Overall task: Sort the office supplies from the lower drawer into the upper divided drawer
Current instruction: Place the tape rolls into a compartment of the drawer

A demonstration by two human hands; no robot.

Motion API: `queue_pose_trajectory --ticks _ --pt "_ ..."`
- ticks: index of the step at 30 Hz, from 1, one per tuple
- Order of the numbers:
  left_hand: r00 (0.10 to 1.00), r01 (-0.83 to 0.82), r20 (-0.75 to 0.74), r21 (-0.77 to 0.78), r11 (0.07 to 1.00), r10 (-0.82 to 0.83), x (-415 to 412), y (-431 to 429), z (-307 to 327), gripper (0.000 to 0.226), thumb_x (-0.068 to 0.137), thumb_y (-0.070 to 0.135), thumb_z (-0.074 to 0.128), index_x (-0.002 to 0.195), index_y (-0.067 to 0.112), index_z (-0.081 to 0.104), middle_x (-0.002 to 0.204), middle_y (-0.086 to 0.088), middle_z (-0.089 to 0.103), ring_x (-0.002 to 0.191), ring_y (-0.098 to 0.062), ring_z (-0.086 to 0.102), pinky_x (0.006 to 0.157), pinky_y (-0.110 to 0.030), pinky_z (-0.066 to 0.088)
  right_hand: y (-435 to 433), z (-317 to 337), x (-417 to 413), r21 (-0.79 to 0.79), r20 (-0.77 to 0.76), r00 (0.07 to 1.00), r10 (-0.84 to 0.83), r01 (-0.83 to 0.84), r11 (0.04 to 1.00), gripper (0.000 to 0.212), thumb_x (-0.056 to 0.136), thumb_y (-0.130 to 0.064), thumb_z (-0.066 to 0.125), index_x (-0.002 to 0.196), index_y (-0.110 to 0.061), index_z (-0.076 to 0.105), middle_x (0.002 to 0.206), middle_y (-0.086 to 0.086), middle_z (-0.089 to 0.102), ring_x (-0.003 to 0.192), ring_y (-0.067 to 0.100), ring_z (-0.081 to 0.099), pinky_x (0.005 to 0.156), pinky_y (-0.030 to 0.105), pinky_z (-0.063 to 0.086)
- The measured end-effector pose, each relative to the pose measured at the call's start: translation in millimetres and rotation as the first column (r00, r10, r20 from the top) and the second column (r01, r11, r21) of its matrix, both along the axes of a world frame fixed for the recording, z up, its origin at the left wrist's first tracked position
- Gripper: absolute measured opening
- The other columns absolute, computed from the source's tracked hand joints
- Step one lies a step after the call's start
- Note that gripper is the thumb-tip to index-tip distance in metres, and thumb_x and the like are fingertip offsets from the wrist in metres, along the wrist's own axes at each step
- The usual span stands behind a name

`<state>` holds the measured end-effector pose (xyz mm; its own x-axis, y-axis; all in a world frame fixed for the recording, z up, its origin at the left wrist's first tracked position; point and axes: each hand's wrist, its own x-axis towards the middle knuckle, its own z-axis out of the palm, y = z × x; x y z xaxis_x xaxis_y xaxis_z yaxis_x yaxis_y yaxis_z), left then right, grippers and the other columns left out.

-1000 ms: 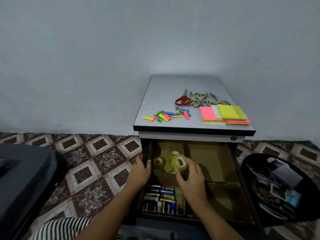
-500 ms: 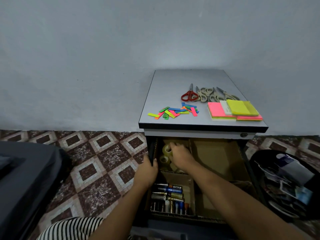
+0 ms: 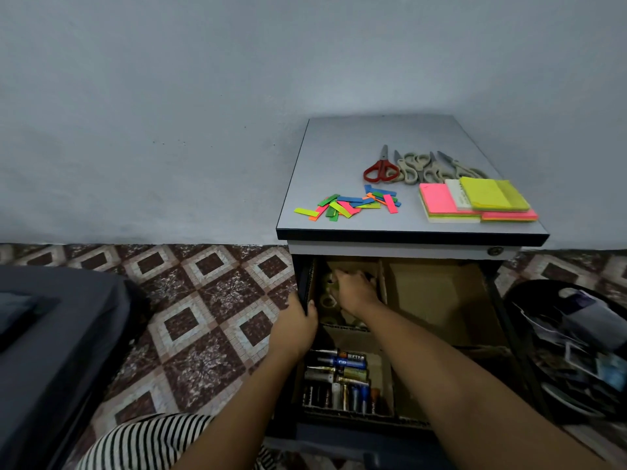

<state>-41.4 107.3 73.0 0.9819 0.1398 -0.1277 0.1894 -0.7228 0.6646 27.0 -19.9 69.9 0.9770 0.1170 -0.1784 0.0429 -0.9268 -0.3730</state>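
The upper drawer (image 3: 437,293) stands open, split by cardboard dividers (image 3: 382,283). Its back-left compartment holds clear tape rolls (image 3: 328,301), and the front-left one holds several batteries (image 3: 339,378). My right hand (image 3: 356,290) reaches deep into the tape compartment, palm down, fingers curled over a roll at the back; the fingertips are in shadow. My left hand (image 3: 298,320) grips the drawer's left edge. The right compartments look bare. The lower drawer is hidden.
On the cabinet top (image 3: 356,140) lie several scissors (image 3: 381,169), scattered coloured tabs (image 3: 349,205) and stacked sticky notes (image 3: 475,201). A black bin (image 3: 576,334) of papers stands at the right. A dark grey object (image 3: 51,334) fills the left floor.
My right hand carried a tape roll from the front of the tape compartment to its back, under the cabinet top. My left hand stayed on the drawer edge.
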Motion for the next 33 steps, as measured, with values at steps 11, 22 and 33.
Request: queue_pose_trajectory --ticks 11,22,33 --pt "1.0 -0.01 0.006 -0.006 1.0 0.01 1 1 -4 0.033 0.099 0.032 0.037 0.125 0.011 0.039 0.113 -0.016 0.061 0.098 -0.032 0.061 0.081 -0.036 0.048 3 3 2 -0.021 -0.041 0.999 -0.004 0.003 1.0 0.045 0.096 -0.033 0.049 0.138 -0.019 0.042 0.133 0.013 0.053 0.132 0.032 0.036 0.109 0.05 0.022" --pt "1.0 -0.009 0.001 -0.042 0.999 0.009 1 4 -3 0.032 0.1 0.03 0.038 0.126 0.012 0.038 0.107 -0.014 0.063 0.093 -0.027 0.063 0.081 -0.038 0.052 -9 15 -37 0.197 0.137 0.989 0.051 -0.077 0.977 0.047 0.093 -0.025 0.055 0.138 -0.023 0.042 0.131 0.005 0.044 0.121 0.024 0.045 0.098 0.034 0.042" --pt "0.988 -0.03 0.152 0.069 0.997 0.019 -3 5 -6 0.033 0.096 0.034 0.045 0.119 0.011 0.051 0.104 -0.007 0.061 0.089 -0.019 0.06 0.074 -0.032 0.051 -74 57 -88 0.248 0.336 0.941 0.02 -0.109 0.962 0.032 0.092 -0.025 0.056 0.124 -0.019 0.057 0.12 -0.005 0.053 0.105 0.004 0.049 0.08 0.003 0.034"
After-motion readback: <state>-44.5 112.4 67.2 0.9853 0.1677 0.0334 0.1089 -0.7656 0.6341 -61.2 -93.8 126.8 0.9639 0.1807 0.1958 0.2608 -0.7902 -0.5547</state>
